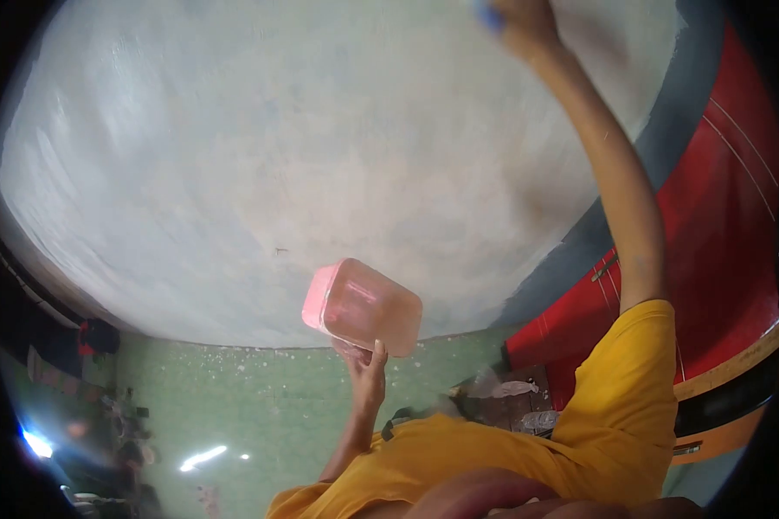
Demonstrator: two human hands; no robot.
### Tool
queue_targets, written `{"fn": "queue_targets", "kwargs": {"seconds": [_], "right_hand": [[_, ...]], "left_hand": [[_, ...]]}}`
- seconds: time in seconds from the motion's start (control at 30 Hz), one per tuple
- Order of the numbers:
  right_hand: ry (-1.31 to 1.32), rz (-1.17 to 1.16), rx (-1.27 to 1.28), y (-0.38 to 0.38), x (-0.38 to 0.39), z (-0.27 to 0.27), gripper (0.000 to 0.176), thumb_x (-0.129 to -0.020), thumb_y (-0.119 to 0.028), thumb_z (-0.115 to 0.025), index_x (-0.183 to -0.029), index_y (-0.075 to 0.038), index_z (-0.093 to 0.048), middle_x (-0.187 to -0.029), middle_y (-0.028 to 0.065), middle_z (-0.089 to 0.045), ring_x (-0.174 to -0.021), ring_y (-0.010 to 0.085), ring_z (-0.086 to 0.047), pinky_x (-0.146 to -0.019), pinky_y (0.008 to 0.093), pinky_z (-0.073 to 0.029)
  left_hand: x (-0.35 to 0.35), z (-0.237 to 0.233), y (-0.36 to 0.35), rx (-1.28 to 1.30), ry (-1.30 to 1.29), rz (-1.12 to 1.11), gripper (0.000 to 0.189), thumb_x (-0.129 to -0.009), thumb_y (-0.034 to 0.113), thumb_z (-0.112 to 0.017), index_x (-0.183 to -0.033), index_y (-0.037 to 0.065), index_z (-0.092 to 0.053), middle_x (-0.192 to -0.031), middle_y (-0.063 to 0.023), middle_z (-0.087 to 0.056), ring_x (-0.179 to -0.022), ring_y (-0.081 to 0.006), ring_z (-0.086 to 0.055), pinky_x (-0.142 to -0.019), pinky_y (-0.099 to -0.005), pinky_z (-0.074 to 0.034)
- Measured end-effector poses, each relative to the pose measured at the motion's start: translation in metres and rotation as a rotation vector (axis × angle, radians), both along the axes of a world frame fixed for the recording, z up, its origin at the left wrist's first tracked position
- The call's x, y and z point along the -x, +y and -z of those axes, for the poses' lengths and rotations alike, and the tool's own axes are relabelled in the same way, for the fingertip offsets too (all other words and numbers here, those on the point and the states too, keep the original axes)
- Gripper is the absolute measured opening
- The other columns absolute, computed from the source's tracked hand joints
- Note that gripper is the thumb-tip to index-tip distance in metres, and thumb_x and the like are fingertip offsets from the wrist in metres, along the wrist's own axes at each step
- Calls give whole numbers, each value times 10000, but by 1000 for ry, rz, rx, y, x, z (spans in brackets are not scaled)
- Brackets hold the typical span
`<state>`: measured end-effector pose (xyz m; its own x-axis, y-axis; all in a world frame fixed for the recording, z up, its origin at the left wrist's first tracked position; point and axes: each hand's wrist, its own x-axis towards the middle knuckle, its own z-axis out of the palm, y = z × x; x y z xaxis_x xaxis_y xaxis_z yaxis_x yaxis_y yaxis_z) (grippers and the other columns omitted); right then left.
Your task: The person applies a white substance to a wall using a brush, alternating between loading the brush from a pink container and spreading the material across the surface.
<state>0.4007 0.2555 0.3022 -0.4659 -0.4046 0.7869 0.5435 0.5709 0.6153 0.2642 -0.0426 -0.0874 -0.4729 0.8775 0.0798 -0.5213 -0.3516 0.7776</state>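
My left hand (368,368) grips a pink plastic container (376,311) from below, its thumb on the near side. The container is tilted in front of the wall, and what it holds is pale and hard to make out. High up near the top edge, my right hand (528,26) is closed around a blue object (491,16). That hand is blurred and partly cut off by the frame, so the object's kind does not show. Before both hands stands a wall (320,156) with uneven whitish coating and darker grey toward its right border.
A red surface (710,233) with thin pale lines is on the right. Green flooring (260,398), speckled with white near the wall, lies below. Clear plastic (541,421) sits beside my yellow shirt. Dark clutter (125,441) and a red-and-black item (99,337) are at the left.
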Motion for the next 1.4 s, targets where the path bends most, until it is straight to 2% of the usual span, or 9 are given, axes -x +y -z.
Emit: {"fn": "queue_targets", "kwargs": {"seconds": [0.03,0.1,0.33,0.43,0.57,0.8,0.9,1.07,1.4], "right_hand": [[-48,390,97,25,-8,43,118,-738,-164,-601,-827,-91,-629,-899,112,-655,-789,275,-627,-641,395,-510],[-136,302,142,14,-1,116,408,-721,-116,-609,-1129,-112,-609,-1122,83,-615,-868,250,-623,-714,346,-524],[-377,53,889,-50,-4,298,259,-836,-153,-566,-1070,-73,-643,-1018,40,-649,-976,239,-604,-811,348,-497],[-34,-161,827,-61,-22,324,298,-852,-184,-610,-1093,-9,-607,-889,76,-646,-811,205,-625,-714,322,-513],[564,-642,1652,-139,-43,334,396,-853,-153,-659,-1188,11,-526,-867,59,-622,-747,82,-579,-659,229,-487],[990,-848,1776,-241,-39,342,376,-883,-156,-615,-1184,37,-498,-918,100,-619,-781,110,-606,-633,236,-513],[902,-709,1804,-251,-48,353,342,-853,-105,-649,-1146,26,-530,-962,105,-619,-826,137,-620,-677,247,-525],[688,-289,1500,-216,-99,377,239,-794,-43,-693,-1009,30,-618,-928,127,-659,-853,185,-650,-725,274,-514],[626,-266,1579,-196,-148,400,247,-739,-16,-683,-982,1,-639,-924,122,-670,-838,241,-653,-750,314,-502]], "left_hand": [[1,0,0,-4,-3,-11,801,-885,69,-582,-1421,151,7,-1304,-93,-350,-1132,-179,-410,-897,-333,-382],[-1,1,1,-11,-12,-32,795,-890,60,-570,-1423,151,13,-1304,-87,-352,-1132,-175,-410,-898,-334,-381],[-4,5,5,11,65,-44,805,-881,72,-578,-1421,144,16,-1222,-70,-355,-1028,-129,-428,-812,-280,-409],[-18,10,19,-42,99,-108,808,-876,79,-589,-1413,130,12,-1148,-58,-378,-934,-114,-442,-750,-257,-412],[-19,10,23,-130,123,-107,832,-869,79,-599,-1409,132,33,-1128,-62,-391,-883,-116,-448,-711,-253,-410],[-15,25,15,-188,197,9,882,-858,146,-635,-1402,133,59,-1175,-81,-379,-946,-137,-460,-713,-268,-428],[-26,25,17,-158,281,102,860,-913,170,-580,-1434,254,99,-1372,-70,-302,-1175,-186,-403,-956,-376,-383],[-83,26,49,24,366,264,928,-844,275,-676,-1428,180,39,-1363,-103,-321,-1191,-218,-410,-961,-366,-380],[-137,33,65,45,456,345,868,-786,368,-727,-1381,25,-196,-1312,-144,-375,-1186,-244,-416,-976,-397,-362]]}}
